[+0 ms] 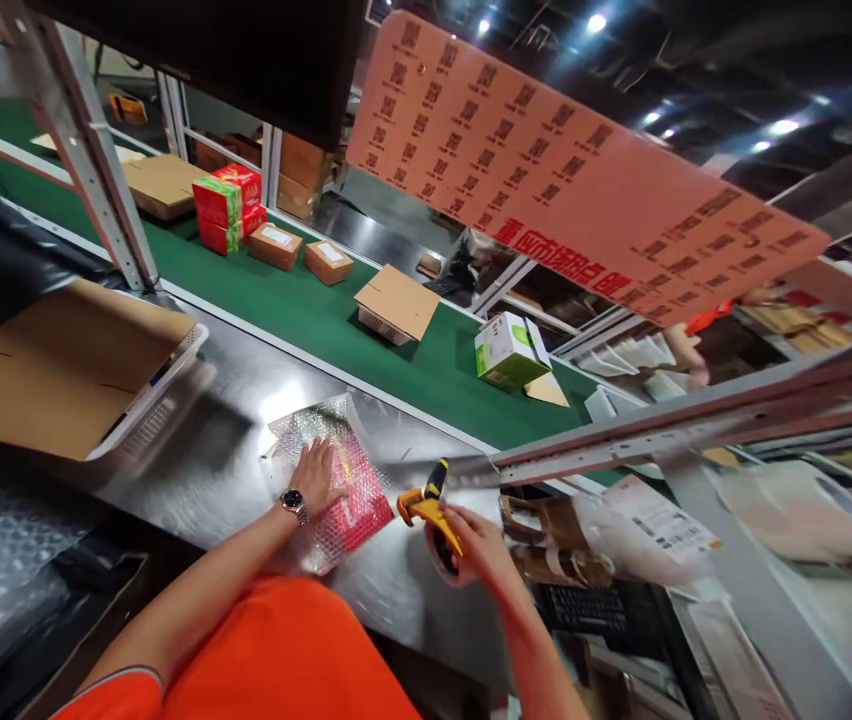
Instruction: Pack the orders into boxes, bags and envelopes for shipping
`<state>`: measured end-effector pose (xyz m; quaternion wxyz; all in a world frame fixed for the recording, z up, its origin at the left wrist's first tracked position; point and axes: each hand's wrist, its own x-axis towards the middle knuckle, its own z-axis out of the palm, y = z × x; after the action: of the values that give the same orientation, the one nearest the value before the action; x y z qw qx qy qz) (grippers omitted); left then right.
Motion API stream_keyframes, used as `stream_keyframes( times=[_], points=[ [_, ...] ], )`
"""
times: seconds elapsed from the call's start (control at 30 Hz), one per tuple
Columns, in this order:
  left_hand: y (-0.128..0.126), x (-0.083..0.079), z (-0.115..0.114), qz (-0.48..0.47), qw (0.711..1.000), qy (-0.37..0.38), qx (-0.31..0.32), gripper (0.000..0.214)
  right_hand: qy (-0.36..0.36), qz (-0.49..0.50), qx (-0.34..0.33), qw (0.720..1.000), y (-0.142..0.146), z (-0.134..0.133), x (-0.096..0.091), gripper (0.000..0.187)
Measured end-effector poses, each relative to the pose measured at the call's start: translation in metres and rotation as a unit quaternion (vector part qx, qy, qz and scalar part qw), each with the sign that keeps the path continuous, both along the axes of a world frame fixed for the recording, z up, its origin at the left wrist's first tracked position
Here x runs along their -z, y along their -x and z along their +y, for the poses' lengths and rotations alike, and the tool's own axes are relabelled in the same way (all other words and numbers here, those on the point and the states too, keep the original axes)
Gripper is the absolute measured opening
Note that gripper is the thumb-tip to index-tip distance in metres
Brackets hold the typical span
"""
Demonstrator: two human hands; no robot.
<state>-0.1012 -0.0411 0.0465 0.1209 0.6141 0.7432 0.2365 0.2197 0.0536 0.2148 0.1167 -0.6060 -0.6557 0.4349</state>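
My left hand lies flat, fingers stretched, on a red package covered in clear bubble wrap. The package rests on the metal table, and the wrap reaches past it at the far and left sides. Just to its right, my right hand is closed around a yellow tape dispenser with a black part at its top. A tape roll shows beneath the dispenser, partly hidden by it and by my fingers. The dispenser's front end is close to the package's right edge.
Beyond the table runs a green conveyor belt with several boxes, including a green-and-white box. At left stands a white basket under flat cardboard. A keyboard lies at right. A pink code board hangs above.
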Motion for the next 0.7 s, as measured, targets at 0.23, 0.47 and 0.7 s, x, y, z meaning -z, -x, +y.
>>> stream_keyframes(
  times=[0.23, 0.47, 0.7],
  points=[
    [0.021, -0.015, -0.026, 0.011, 0.999, 0.030, -0.011, 0.076, -0.033, 0.193, -0.085, 0.977, 0.196, 0.037, -0.025, 0.056],
    [0.029, -0.015, -0.032, -0.001, 1.000, 0.019, -0.007, 0.061, -0.044, 0.149, -0.181, 0.971, 0.336, 0.045, 0.006, 0.037],
    [0.029, -0.006, -0.030, -0.019, 1.000, 0.011, -0.015, 0.056, -0.029, 0.117, -0.191, 0.974, 0.178, -0.003, -0.015, 0.053]
  ],
)
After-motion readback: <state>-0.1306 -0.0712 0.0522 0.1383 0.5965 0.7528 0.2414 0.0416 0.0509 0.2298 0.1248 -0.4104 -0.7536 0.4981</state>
